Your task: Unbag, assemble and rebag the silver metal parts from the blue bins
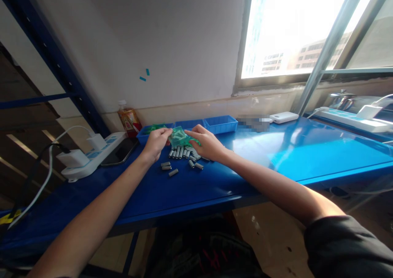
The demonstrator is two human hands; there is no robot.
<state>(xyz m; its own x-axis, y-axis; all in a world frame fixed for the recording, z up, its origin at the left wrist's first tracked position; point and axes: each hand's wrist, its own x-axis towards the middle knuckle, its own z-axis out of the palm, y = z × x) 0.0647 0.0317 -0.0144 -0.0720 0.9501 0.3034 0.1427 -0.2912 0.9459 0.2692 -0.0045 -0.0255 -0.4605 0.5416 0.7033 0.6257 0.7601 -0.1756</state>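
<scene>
My left hand [157,142] pinches the left edge of a translucent green plastic bag [178,135], which is held just above the blue table. Paler small pieces seem to show inside it, too blurred to name. My right hand [207,142] is at the bag's right side, index finger and thumb apart, with the fingertips at or against the green plastic. Several short metal cylinders [179,152] lie below the hands, some in a row. A few loose cylinders [173,172] lie nearer to me. Part of the pile is hidden by my right hand.
Behind the hands stand blue plastic bins [221,124]; green pieces [155,127] lie in the left one. Left are a phone [120,152], a power strip [92,157] with chargers and a drink bottle [129,120]. A white device [284,117] and another power strip [353,119] sit right.
</scene>
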